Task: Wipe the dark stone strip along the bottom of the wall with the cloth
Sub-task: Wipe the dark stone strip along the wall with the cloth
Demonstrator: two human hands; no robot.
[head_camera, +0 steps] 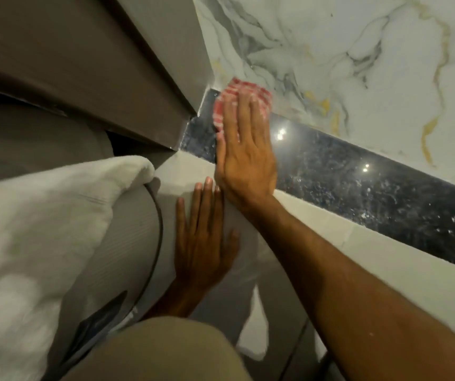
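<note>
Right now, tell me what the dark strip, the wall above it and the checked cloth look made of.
Dark speckled strip: seemingly polished stone, glossy, mirroring lamp spots. White wall panel with grey and gold veins: marble or marble-look tile, smooth; which one is unclear. Red-and-white checked cloth under the right hand: soft woven fabric, likely cotton.

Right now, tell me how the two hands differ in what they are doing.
The right hand is pressed against the dark stone strip with the red checked cloth under its fingers; the left hand holds nothing.
The right hand is on the wall's upright face; the left hand lies on the pale floor.
The right hand is brightly lit; the left hand is in shadow.
Both are flat, fingers extended, pointing toward the corner.
</note>
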